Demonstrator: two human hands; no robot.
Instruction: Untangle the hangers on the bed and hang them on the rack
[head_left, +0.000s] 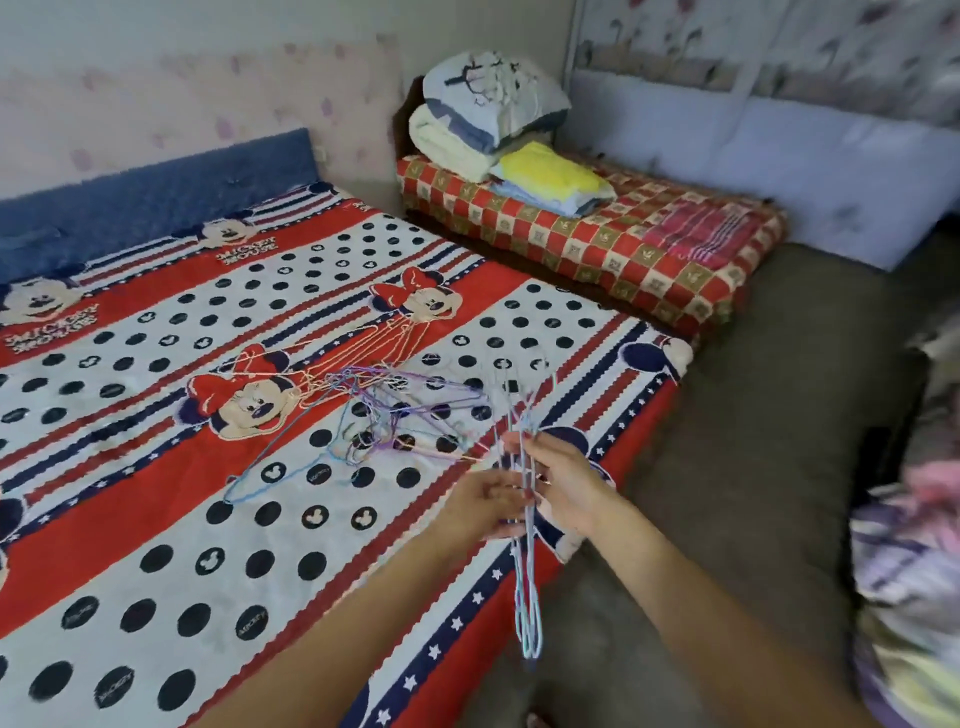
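On the bed (156, 467) a tangle (374, 415) of hangers is left. A freed bunch (525, 571) is pinched by the right hand (563, 483) and left hand (485, 501); hooks should be kept aligned, away from the tangle.

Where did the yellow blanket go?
In the head view, the folded yellow blanket lies on the small checkered bed at upper middle, just right of the stacked white and blue bedding.

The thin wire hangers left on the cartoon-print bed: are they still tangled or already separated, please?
Still tangled: the thin wire hangers lie crossed in one interlocked heap on the cartoon-print bed.
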